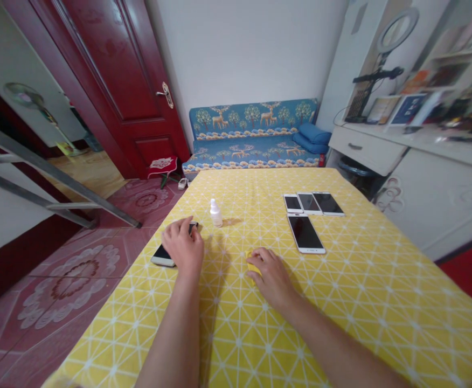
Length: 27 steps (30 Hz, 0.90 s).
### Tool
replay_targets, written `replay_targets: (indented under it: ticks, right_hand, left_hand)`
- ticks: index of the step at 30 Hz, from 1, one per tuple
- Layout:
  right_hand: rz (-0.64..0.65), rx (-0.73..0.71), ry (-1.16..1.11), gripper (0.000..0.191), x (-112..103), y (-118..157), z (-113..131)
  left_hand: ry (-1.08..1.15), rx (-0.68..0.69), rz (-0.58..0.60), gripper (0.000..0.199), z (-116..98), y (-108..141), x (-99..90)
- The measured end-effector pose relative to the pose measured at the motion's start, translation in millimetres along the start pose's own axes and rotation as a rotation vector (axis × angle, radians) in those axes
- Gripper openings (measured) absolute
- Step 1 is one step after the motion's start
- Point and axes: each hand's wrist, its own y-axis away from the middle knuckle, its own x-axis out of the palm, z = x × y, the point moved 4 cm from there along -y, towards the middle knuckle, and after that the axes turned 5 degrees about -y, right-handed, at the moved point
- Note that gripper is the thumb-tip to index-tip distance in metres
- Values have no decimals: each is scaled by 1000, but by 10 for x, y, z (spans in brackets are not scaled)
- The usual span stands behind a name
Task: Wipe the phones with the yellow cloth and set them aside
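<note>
1. Currently, the dark-screened phone [163, 255] lies flat near the left edge of the patterned tablecloth [236, 342], under the left hand [183, 248].
2. Phone long axis: oblique, running from the near-left end to the far-right end. Near-left end in plain sight; middle hidden by the hand.
3. Left fingers: bent, loosely spread above the phone. Whether they grip it, or only rest on or hover over it, cannot be told from this angle.
4. Right hand [272, 275]: fingers and thumb closed around a small yellow cloth [253, 266], down at the tabletop. Mostly covered, so it could be a sponge; its own long axis is not readable.
5. Key relation: phone lies to the left of the right fingers and slightly farther out. Left hand is nearer, directly over it; right hand well apart, a stretch of tablecloth between.
6. White spray bottle [216, 213]: upright, just right of the phone's far end, beyond the gap separating the hands.
7. Right side, farther out: row of three phones [309, 203], with a larger white phone [306, 234] nearer. Neither hand touches these.
</note>
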Motion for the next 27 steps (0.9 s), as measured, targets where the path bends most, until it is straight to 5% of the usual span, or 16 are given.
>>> replay_targets:
  ticks: [3, 10, 15, 27]
  right_hand:
    - [-4, -16, -32, 26, -19, 15, -11]
    - [-25, -10, -107, 42, -47, 54, -36]
    - [-53, 32, -172, 44, -60, 52, -92]
    - [-141, 45, -223, 41, -72, 21, -193]
  left_hand:
    - [-231, -122, 17, 43, 166, -23, -38]
    - [-446, -294, 407, 67, 385, 39, 181]
    - [-489, -329, 412, 60, 392, 27, 169]
    - [-387, -393, 379, 89, 292, -26, 20]
